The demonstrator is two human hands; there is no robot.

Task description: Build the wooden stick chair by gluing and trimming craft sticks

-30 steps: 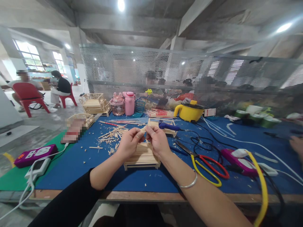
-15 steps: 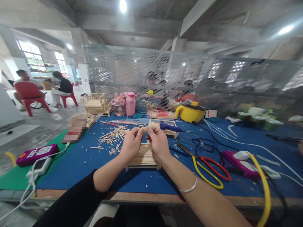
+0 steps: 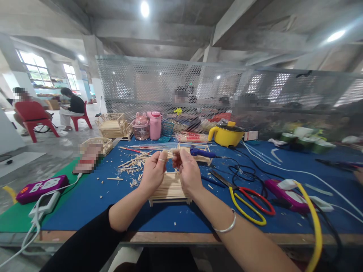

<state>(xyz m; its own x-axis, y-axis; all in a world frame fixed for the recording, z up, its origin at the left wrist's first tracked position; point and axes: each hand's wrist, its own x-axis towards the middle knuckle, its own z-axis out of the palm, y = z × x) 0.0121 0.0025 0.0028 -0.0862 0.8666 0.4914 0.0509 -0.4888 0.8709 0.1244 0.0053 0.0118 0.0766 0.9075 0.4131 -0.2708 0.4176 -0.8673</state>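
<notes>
My left hand (image 3: 154,169) and my right hand (image 3: 189,169) are raised over a small slatted wooden stand (image 3: 170,188), a short gap between their fingertips. The thumb and fingers of each are pinched together. Pale bits show at the fingertips, too small to name, and sticks behind blend with them. The stand is made of thin round sticks side by side on short legs; my wrists hide part of it. Just behind my right hand lies a glue gun (image 3: 202,152) with a blue body, resting by another small stick frame (image 3: 204,159).
Loose sticks (image 3: 133,161) and scraps lie left of my hands. Right are scissors (image 3: 241,192) with red and yellow handles, cables and a purple power strip (image 3: 286,194). Behind stand a yellow pot (image 3: 226,136), a pink bottle (image 3: 155,126) and a mesh screen (image 3: 136,83).
My fingertips, together before, have parted slightly, with my left hand shifting a little to the left. The whole view has moved slightly; the stick stand stays in place.
</notes>
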